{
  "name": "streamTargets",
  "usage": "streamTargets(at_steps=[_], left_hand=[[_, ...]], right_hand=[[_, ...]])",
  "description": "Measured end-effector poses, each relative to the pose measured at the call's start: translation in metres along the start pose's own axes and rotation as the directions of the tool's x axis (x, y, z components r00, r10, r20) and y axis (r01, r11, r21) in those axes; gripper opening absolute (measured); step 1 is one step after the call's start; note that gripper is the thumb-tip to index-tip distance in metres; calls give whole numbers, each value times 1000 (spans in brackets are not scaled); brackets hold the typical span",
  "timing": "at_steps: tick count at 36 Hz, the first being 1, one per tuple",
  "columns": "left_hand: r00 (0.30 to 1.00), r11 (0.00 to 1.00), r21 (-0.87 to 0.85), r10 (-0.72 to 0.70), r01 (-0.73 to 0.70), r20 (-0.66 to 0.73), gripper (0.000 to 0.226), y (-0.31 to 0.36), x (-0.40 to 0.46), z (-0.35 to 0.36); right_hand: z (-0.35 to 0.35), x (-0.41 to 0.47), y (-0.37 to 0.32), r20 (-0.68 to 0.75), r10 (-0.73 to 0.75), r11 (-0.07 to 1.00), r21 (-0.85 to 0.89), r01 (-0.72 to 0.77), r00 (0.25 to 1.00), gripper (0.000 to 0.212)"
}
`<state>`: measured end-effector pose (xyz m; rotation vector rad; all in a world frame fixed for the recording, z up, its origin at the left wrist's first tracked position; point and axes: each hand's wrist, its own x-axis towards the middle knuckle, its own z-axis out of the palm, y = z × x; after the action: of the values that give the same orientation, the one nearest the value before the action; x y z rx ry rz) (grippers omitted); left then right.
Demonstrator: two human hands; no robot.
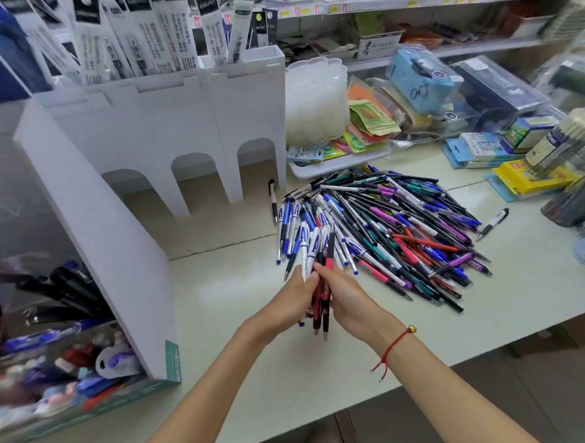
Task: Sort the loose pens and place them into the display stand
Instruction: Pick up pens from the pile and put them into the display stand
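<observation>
Single head-worn view, looking forward and down, close over the table [242, 325], shelves [408, 2] at far edge

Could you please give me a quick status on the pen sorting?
Left hand and right hand both gripping a bundle of pens. Big loose pile unsorted on counter. Display stand arches clear, one stray pen beside it.
</observation>
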<state>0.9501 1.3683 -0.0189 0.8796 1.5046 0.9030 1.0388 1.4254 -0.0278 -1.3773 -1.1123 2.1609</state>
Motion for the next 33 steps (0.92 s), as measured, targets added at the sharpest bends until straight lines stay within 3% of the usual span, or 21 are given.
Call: streamTargets(at_steps=[4,10,16,23,29,33], left_hand=[[1000,999,-33,-6,7,29,31,1,-7,-2],[999,999,39,37,-38,31,38,-2,-17,-5],[992,998,34,49,-54,117,30,9,-32,-15],[997,998,-65,13,-7,78,12,13,-57,-28],[992,985,-138,114,-105,60,20,26,-100,-47],[978,968,-149,207,-202,17,19,26,-138,-67]], right_hand=[[1,-6,-2,126,46,999,6,-47,991,27],[-6,-5,-2,186,6,953,-298,51,983,26],[-12,-16,-12,396,71,902,-417,110,915,44],[5,-37,-19,339,-13,892,-421,164,941,35],[42,-77,-25,309,-131,816,-505,279,942,30],[77,-105,-25,280,-222,816,-472,335,934,41]])
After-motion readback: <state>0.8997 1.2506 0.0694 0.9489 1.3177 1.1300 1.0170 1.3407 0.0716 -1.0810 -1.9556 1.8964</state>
